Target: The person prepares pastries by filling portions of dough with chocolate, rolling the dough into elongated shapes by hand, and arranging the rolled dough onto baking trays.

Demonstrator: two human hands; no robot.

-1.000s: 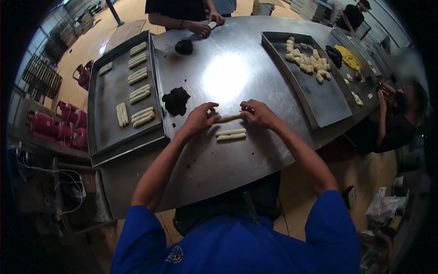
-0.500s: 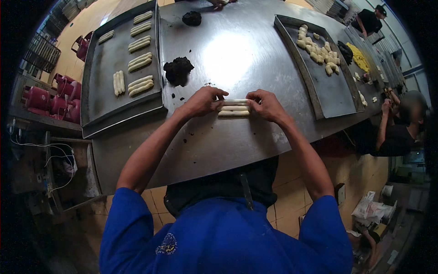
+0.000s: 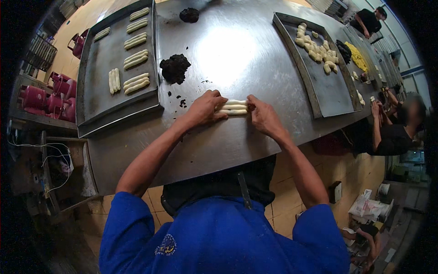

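Observation:
Three pale dough strips [image 3: 233,107] lie side by side on the steel table in front of me. My left hand [image 3: 208,108] is closed around their left ends, thumb on the near side and fingers on the far side. At the right ends, my right hand [image 3: 264,118] is closed too, its fingertips pressed to the dough. Both hands cover the strip ends. Dark crumbly filling [image 3: 175,69] sits in a lump beyond my left hand, with small bits scattered near it.
On the left stands a metal tray [image 3: 98,68] with several groups of dough strips. Another tray [image 3: 328,93] at the right holds a heap of dough pieces [image 3: 319,50]. A second dark lump [image 3: 189,15] lies farther back. Co-workers [image 3: 397,128] are at the table's right side.
My left hand has shifted slightly nearer and now wraps the strips' left ends. The right hand has moved down along their right ends. The strips sit closer together.

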